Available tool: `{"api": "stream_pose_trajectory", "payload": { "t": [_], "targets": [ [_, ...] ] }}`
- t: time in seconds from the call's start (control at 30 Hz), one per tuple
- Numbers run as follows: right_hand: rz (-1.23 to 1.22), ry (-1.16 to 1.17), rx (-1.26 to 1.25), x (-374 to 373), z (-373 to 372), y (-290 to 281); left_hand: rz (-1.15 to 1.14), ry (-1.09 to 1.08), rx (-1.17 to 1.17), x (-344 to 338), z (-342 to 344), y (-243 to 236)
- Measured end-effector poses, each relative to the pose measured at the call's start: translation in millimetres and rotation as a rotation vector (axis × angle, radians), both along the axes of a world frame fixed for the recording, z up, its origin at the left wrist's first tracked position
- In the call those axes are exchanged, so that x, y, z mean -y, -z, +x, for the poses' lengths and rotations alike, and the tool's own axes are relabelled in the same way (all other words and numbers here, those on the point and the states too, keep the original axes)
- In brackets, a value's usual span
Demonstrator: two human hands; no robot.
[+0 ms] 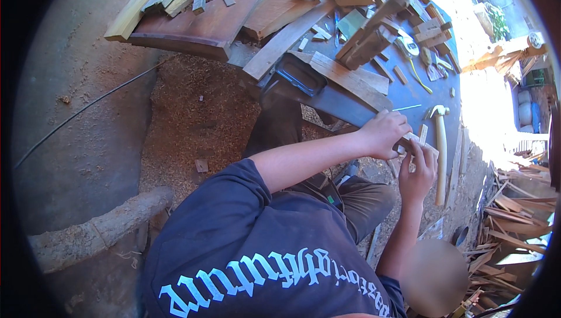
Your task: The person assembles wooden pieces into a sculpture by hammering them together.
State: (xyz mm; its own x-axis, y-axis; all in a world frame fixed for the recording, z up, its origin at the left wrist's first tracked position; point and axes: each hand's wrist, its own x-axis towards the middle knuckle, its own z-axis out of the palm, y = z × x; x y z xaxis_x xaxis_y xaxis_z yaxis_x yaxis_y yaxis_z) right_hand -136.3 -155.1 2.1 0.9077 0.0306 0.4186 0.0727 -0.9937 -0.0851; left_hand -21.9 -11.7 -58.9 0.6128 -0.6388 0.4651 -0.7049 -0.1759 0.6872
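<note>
At the table's near right edge, both hands are at a small strip of wood [431, 149]. My left hand [383, 135] is closed at the strip's left end, beside the end of a long plank [353, 81]. My right hand [418, 169] pinches the strip from below with thumb and fingers. A short wooden peg [423, 133] stands up next to the right fingertips. Just right of the hands lies a claw hammer [440, 154] with a pale handle. The fingers partly hide the strip.
On the blue-grey table [403, 90] are a tape measure [407, 44], a brush [432, 68], an upright wooden block [369, 40], a black tray [301, 75] and stacked boards [201, 23]. Sawdust [193, 107] covers the floor. A log [99, 230] lies left; scrap wood [517, 218] is piled right.
</note>
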Motion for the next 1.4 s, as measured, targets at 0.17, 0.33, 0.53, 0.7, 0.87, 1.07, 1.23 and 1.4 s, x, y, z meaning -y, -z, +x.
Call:
{"api": "stream_pose_trajectory", "payload": {
  "t": [0.17, 0.33, 0.53, 0.7, 0.87, 1.07, 1.23, 1.4],
  "targets": [
    [-0.05, -0.007, -0.02, -8, 1, -6, -0.114, -0.029, 0.066, -13, -9, 0],
    [0.02, -0.007, 0.009, -11, -1, -7, -0.145, -0.042, 0.174, -67, -17, -26],
    [0.062, -0.145, 0.183, -31, -9, -12, -0.254, -0.55, 0.284, -188, 17, -50],
    [0.17, -0.24, -0.069, -24, -75, 24, -0.047, -1.141, 0.246, -299, 66, -37],
    [0.318, -0.04, -0.429, 11, -148, 103, 0.248, -1.438, 0.079, -395, 109, -31],
    [0.613, 0.342, -0.489, 37, -191, 165, 0.834, -1.421, -0.089, -450, 152, -37],
    [0.58, 0.409, -0.556, 34, -177, 161, 0.757, -1.39, -0.323, -494, 193, -33],
    [0.582, 0.408, -0.573, 39, -174, 163, 0.756, -1.446, 0.004, -491, 199, -53]
  ]
}}
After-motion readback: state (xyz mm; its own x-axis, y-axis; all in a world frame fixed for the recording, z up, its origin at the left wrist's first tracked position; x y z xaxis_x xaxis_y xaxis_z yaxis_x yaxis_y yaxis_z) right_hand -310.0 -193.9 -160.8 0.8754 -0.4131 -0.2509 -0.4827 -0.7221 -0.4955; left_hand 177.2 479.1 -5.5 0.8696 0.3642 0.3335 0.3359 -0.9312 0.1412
